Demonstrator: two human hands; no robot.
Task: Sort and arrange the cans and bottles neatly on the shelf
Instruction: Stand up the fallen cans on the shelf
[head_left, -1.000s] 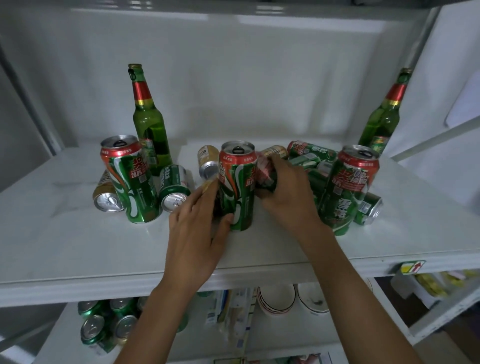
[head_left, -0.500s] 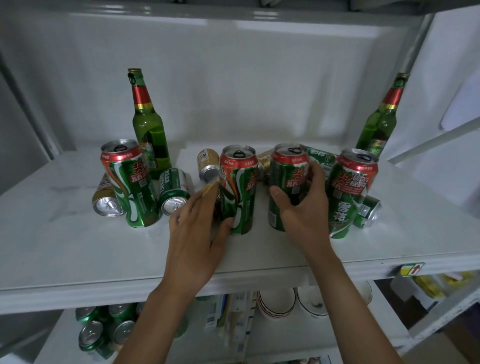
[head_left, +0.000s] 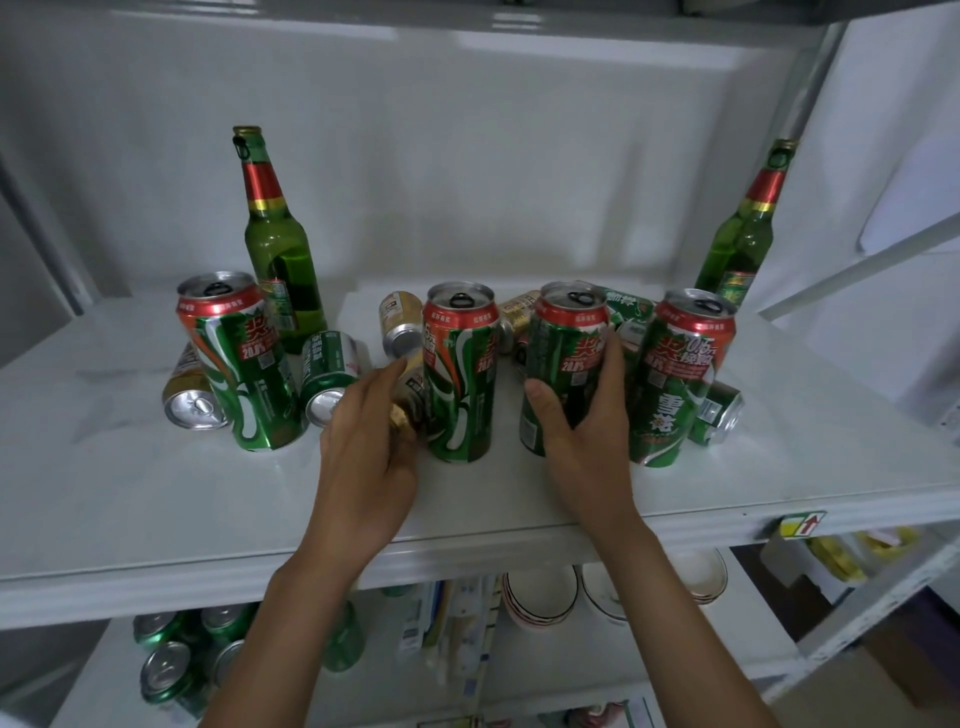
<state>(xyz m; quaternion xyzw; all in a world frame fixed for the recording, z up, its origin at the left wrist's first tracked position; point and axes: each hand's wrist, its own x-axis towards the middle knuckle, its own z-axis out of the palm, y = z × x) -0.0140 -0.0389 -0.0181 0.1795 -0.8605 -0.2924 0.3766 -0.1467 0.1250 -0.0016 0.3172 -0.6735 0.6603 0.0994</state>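
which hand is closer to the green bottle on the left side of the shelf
Left. The left hand is at a small gold can in front of and to the right of the left green bottle. The right hand is wrapped around a tall green can, farther right.

Glossy printed metal cans, shiny green glass bottles, smooth glossy white shelf
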